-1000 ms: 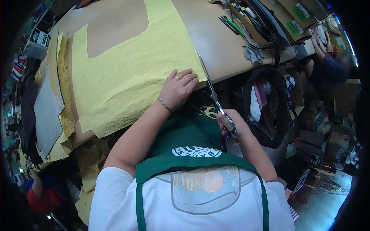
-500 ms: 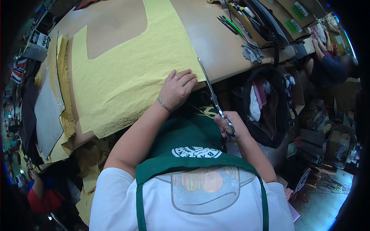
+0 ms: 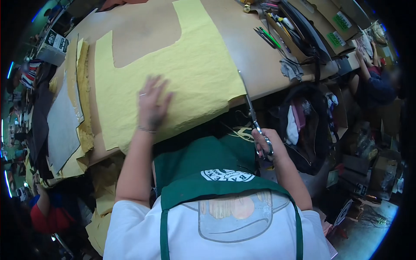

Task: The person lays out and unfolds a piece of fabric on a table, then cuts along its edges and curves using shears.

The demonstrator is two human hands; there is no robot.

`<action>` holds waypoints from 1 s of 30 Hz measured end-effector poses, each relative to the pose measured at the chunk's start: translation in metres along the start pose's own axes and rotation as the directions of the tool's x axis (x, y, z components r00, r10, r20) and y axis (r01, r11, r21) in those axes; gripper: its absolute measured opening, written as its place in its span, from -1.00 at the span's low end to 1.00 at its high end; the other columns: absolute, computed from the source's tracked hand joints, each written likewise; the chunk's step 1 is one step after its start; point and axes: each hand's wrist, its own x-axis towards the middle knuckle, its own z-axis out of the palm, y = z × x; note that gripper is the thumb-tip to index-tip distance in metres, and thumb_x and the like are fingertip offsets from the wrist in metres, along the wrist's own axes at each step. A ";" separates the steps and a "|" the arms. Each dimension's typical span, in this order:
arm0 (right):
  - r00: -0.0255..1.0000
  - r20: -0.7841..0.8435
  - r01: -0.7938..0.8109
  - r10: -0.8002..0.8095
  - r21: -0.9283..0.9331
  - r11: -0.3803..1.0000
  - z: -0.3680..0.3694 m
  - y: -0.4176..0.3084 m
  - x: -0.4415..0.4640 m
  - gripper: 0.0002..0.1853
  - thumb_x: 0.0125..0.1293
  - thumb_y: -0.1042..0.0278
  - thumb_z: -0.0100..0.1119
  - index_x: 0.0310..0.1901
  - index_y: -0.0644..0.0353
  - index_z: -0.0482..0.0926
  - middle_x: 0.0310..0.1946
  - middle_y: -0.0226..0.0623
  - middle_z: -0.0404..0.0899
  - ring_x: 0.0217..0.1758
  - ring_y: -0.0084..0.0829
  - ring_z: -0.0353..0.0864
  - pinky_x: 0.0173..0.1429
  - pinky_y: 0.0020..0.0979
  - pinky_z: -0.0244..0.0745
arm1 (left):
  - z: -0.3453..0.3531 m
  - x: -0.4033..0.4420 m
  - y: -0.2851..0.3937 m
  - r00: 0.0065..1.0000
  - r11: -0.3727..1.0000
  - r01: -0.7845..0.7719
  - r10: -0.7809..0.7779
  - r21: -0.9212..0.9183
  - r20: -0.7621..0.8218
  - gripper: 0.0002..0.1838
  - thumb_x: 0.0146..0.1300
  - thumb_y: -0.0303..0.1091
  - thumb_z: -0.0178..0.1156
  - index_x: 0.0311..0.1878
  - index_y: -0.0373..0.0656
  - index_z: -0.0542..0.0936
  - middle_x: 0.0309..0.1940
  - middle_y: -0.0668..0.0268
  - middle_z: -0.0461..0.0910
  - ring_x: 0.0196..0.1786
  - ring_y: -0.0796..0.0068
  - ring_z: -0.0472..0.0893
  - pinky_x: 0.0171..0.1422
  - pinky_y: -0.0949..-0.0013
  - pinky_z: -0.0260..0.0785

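Note:
A large yellow sheet (image 3: 190,73), cloth or leather, lies over the table's front edge, with a deep cut-out at its far side. My left hand (image 3: 152,104) is over the sheet's left middle, blurred, its fingers apart and nothing in them; whether it touches the sheet I cannot tell. Large metal scissors (image 3: 252,113) are in my right hand (image 3: 274,144), fingers wrapped through the handles. Their blades point away from me along the sheet's right edge, close to its near right corner.
Grey and yellow pieces (image 3: 65,125) are stacked at the table's left. Pens (image 3: 269,37) and a grey rag (image 3: 291,69) lie at the right, beside a cardboard box (image 3: 331,26). An open black bag (image 3: 310,130) stands below the table edge. A co-worker (image 3: 377,84) sits far right.
My left hand has lifted or slid left from the sheet's right part, its fingers spreading. The right hand still grips the scissors near the right edge. The whole view has shifted slightly.

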 end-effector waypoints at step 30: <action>0.986 0.169 -0.018 0.009 0.050 0.999 0.012 0.012 -0.038 -0.37 0.02 -0.36 0.02 -0.60 0.21 0.37 -0.77 -0.44 0.36 -0.77 -0.66 0.38 -0.65 -0.60 0.31 | 0.080 -0.020 0.105 0.929 0.922 -0.299 0.223 0.245 0.295 -0.42 0.08 -0.33 0.04 0.24 -0.02 0.21 0.32 0.40 0.03 0.39 0.29 -0.06 0.14 -0.41 -0.16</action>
